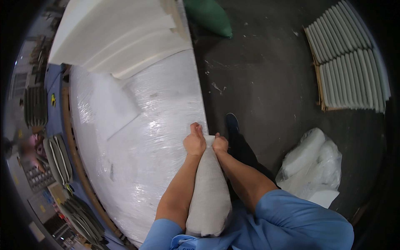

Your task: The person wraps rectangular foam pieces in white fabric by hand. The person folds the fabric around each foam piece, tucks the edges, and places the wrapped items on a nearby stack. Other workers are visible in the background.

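One grey cushion (209, 196): left hand (194, 141), right hand (220, 143) clenched on its far end; we judge body covered, end unfinished.

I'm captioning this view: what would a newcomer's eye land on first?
Probably the shiny plastic-wrapped surface, left of centre. Near the middle, left hand and right hand grip the far end of a pale fabric piece. Greyish pads sit in rows, upper right.

Pale cushion (210, 191) in both hands (194, 143)
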### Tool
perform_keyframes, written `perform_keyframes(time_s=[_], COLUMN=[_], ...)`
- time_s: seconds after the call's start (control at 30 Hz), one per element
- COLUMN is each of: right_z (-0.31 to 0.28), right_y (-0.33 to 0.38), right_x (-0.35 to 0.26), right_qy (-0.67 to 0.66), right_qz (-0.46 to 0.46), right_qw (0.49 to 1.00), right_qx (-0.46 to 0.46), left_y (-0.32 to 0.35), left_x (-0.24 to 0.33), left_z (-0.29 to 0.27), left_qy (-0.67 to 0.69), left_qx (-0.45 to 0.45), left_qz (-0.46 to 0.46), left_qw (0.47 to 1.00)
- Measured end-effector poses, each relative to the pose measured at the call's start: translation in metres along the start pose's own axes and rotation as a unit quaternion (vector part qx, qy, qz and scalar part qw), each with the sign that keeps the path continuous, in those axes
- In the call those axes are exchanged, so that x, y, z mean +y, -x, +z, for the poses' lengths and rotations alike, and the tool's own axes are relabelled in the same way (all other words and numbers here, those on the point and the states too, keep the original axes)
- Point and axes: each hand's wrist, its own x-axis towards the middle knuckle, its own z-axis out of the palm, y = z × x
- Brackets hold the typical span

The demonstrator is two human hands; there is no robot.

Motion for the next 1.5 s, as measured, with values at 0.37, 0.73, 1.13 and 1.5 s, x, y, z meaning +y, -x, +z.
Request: perform_keyframes(time_s=[0.37,0.73,1.13,1.5], right_z=[0.004,-0.014,-0.019,-0.052], right_y=[0.000,0.045,0.030,0.012], right_x=[0.003,0.024,0.011,0.025], right_qy=[-0.054,-0.185,-0.032,0.052], right_qz=[-0.040,0.055,0.067,-0.107], right_qw=[0.997,0.981,0.996,0.993], right_qx=[0.030,0.016,0.050,0.014], left_y=[0.002,0.086,0.083,0.078], left_x=[0.010,-0.081,-0.065,-0.070], left_z=[-0.007,-0.047,-0.027,-0.045], left_qy=[0.018,0.170,-0.059,0.023], left_qx=[-0.019,-0.190,-0.087,-0.169], left_qz=[0.005,-0.166,-0.076,-0.097], left_qw=[1.000,0.953,0.992,0.981])
